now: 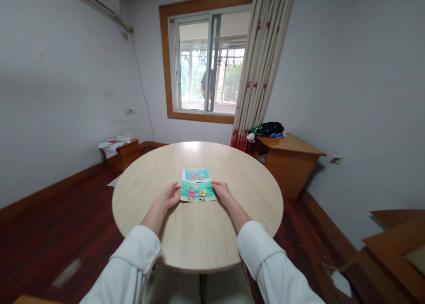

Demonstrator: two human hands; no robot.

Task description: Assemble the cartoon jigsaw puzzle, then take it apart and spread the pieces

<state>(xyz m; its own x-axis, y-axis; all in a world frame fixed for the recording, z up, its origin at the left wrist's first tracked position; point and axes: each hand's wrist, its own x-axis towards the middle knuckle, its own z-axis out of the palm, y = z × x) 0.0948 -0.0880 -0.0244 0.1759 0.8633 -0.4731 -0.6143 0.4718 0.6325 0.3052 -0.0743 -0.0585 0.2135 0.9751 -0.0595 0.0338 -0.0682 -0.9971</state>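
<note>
Two small cartoon picture sheets lie in the middle of a round light-wood table (159, 171). The nearer sheet (198, 192) is teal and green with cartoon figures. The farther sheet (196, 175) overlaps its top edge. My left hand (170, 195) rests at the nearer sheet's left edge, fingers curled against it. My right hand (222, 191) touches its right edge, fingers bent onto the paper. White sleeves cover both my arms.
A wooden cabinet (288, 162) with dark clothes on top stands at the right by a striped curtain (262, 65). A low wooden drawer unit (123, 152) with papers is at the left wall. A person stands outside the window (209, 60). Dark red floor surrounds the table.
</note>
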